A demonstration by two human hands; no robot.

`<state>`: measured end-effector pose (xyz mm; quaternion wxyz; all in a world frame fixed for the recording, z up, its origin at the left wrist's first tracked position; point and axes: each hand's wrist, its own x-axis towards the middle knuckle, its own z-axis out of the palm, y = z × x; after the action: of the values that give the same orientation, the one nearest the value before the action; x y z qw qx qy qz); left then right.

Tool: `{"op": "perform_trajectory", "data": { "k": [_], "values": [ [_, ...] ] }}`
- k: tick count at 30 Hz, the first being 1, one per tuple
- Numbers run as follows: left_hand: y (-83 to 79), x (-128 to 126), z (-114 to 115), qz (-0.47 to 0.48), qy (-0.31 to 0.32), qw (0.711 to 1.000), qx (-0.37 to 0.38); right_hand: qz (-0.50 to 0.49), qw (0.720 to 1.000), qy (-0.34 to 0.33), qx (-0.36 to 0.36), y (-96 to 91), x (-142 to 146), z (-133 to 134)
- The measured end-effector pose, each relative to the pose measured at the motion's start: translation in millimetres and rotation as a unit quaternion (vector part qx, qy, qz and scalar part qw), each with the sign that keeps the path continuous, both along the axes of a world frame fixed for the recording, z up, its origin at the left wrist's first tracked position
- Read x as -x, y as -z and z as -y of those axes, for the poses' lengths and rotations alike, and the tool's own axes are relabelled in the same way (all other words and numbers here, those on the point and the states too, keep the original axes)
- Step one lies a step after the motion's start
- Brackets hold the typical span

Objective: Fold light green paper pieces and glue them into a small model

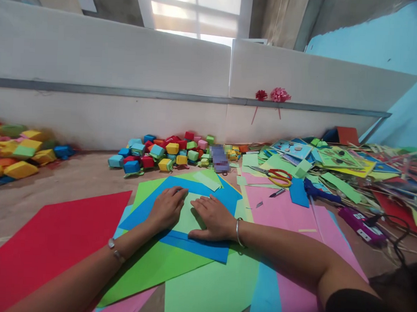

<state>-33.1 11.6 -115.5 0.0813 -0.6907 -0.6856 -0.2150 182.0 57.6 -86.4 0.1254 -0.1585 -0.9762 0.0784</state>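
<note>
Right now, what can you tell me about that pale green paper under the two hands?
The pale green paper is a small, thin, matte sheet lying flat on a larger blue sheet. Its far edge runs straight; whether that edge is a fold cannot be told. The left hand rests palm down on its left side and the right hand covers its right side, so only the middle strip between them shows.

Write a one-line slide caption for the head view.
Left hand and right hand press flat on a pale green paper atop a blue sheet; coloured paper cubes and scissors lie beyond.
</note>
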Motion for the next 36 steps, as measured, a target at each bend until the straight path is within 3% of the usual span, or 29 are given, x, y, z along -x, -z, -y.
{"op": "perform_trajectory", "data": {
  "k": [9,15,20,27,31,36],
  "values": [
    [2.3,6,-2,0.089,0.024,0.996,-0.006,-0.022,0.998,-0.030,0.040,6.7,-1,-7],
    [-6.5,7,1,0.200,-0.009,0.980,-0.024,-0.067,0.989,-0.049,0.120,10.3,-4,-10],
    [-18.6,10,4,0.315,-0.048,0.947,-0.037,-0.140,0.981,-0.026,0.129,10.7,-7,-13],
    [-29.6,5,8,0.467,-0.050,0.881,-0.061,-0.192,0.969,0.091,0.124,10.8,-9,-20],
    [-37.7,-1,10,0.509,-0.050,0.855,-0.088,-0.209,0.962,0.117,0.130,11.9,-9,-28],
    [-45.8,-5,11,0.526,-0.045,0.842,-0.112,-0.214,0.960,0.117,0.136,11.6,-8,-40]
  ]
}}
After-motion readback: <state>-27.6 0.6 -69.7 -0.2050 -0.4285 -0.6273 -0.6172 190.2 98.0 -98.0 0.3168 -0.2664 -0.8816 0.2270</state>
